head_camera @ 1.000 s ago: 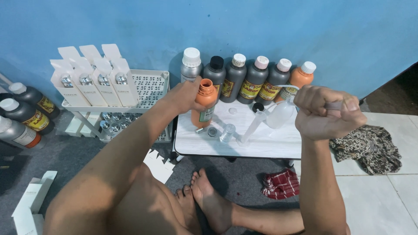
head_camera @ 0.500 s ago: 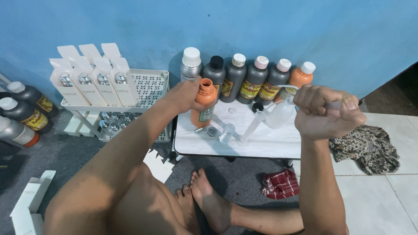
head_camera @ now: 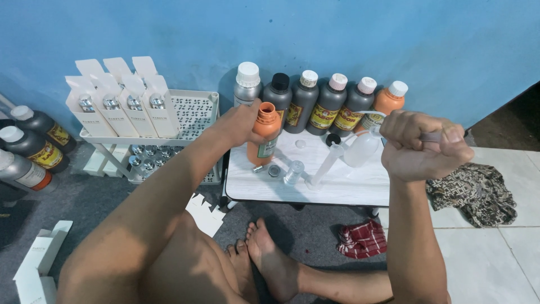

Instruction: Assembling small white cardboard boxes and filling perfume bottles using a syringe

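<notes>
My left hand [head_camera: 239, 123] is wrapped around the neck of an uncapped orange bottle [head_camera: 263, 141] that stands on the left part of a small white table [head_camera: 349, 188]. My right hand [head_camera: 423, 147] is raised over the table's right side, clenched in a fist on the top end of a clear syringe [head_camera: 325, 166]. The syringe slants down, its tip near the table top. A small clear vial [head_camera: 293, 172] stands between the bottle and the syringe. A clear squeeze bottle [head_camera: 360, 150] with a bent spout stands just left of my right fist.
Several capped bottles [head_camera: 329, 102] line the blue wall behind the table. A white rack [head_camera: 194, 110] on the left carries white boxes [head_camera: 121, 98] and small vials. More bottles [head_camera: 31, 147] lie far left. Loose caps [head_camera: 274, 170], a patterned cloth [head_camera: 472, 194], a red rag [head_camera: 361, 238] and my feet [head_camera: 264, 264] lie nearby.
</notes>
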